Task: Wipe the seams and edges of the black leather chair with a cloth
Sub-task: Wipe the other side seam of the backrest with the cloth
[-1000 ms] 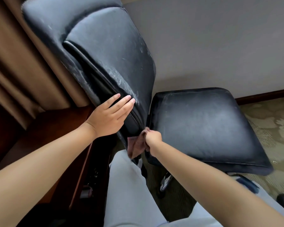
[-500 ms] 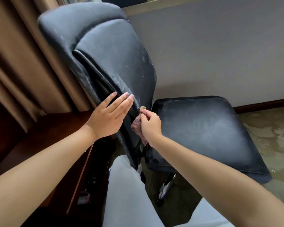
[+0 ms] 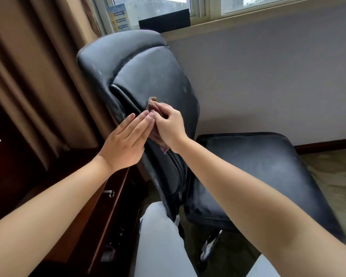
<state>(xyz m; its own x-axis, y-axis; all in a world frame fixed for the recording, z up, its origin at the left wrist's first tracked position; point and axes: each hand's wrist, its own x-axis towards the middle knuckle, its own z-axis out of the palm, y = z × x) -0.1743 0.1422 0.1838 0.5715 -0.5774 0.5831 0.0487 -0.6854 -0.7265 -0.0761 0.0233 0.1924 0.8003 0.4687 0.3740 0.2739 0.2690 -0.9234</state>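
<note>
Two hands meet on the backrest of the black leather chair, which fills the middle of the frame, its back tilted toward the upper left and its seat spreading out toward the lower right. We see pale dusty smears over the back panel and along its edges. The cloth, a small reddish-brown wad, sits at the centre of the frame against the raised seam that runs down the left side of the back cushion. Our right hand grasps it, fingers curled and pinching the fabric so that one bunched end pokes out above the fingertips and a loose tail hangs below the wrist. Our left hand lies flat on the chair's side edge just beside the right one, fingers straight and together, holding nothing; its fingertips touch or nearly touch the cloth, and we cannot tell which.

Below the hands, our knee in light grey trousers rises in the lower middle, close to the base of the backrest. At the lower left stands a dark wooden desk with a small metal knob on its front. Brown curtains hang along the left, a window crosses the top, and patterned carpet shows at the right edge.
</note>
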